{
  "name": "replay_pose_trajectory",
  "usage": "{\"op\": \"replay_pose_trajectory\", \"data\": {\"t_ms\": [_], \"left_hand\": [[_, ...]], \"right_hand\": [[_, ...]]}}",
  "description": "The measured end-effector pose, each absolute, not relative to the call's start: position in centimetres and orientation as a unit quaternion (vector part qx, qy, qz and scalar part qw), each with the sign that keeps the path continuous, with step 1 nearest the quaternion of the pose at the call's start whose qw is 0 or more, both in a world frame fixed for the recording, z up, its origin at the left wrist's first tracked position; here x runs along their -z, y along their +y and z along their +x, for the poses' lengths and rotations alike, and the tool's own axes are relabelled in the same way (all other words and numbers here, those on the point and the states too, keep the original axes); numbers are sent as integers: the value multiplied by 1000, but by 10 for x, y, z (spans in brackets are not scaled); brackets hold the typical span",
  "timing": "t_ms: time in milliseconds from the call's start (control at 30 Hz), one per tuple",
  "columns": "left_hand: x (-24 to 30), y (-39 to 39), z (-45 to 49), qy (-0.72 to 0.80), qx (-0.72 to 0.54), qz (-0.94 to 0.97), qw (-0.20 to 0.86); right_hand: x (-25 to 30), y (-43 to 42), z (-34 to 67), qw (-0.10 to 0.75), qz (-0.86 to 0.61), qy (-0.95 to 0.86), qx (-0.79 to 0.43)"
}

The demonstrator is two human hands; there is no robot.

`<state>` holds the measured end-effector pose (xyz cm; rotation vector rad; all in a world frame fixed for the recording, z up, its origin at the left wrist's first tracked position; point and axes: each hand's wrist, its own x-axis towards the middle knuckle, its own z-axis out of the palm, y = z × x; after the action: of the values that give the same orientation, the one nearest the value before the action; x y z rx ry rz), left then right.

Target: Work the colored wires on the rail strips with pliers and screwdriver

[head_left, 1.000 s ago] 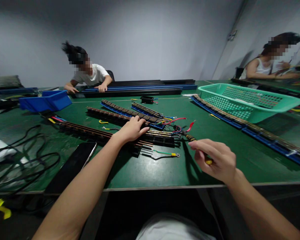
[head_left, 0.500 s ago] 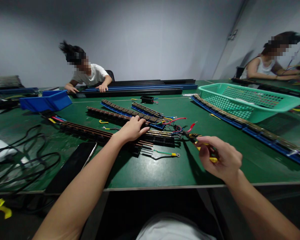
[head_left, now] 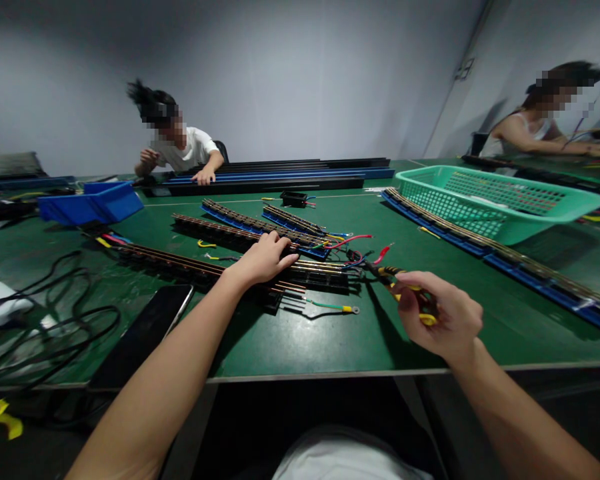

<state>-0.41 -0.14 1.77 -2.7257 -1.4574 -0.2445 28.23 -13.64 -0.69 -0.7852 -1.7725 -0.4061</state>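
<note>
My left hand (head_left: 266,259) lies over a black rail with metal strips (head_left: 325,268), its fingers curled across the top and gripping it. The rail's right end points toward my right hand (head_left: 443,313), which is closed round yellow-and-black pliers (head_left: 390,272). The tips of the pliers are at the wires by the rail's end; whether the jaws bite on one I cannot tell. A red wire (head_left: 353,238) and a blue wire stick out there. Nearer me lies another black rail (head_left: 175,261), with a green wire (head_left: 330,306) ending in a ring terminal in front.
A phone (head_left: 140,337) and tangled black cables (head_left: 75,313) lie at left, a blue bin (head_left: 90,203) behind them. On the right are a green basket (head_left: 500,200) and a long blue-backed rail (head_left: 520,267). Two people sit across the table, one beside long black and blue profiles (head_left: 280,180).
The person at the far left has raised one hand off the profiles toward the chest. My two hands and the pliers have hardly moved.
</note>
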Motion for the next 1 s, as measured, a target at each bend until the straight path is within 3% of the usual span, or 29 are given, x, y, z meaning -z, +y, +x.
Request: {"op": "replay_pose_trajectory", "data": {"t_ms": [1000], "left_hand": [[-17, -1, -3, -474, 89, -876, 12]], "right_hand": [[7, -138, 283, 546, -338, -745, 180]]}}
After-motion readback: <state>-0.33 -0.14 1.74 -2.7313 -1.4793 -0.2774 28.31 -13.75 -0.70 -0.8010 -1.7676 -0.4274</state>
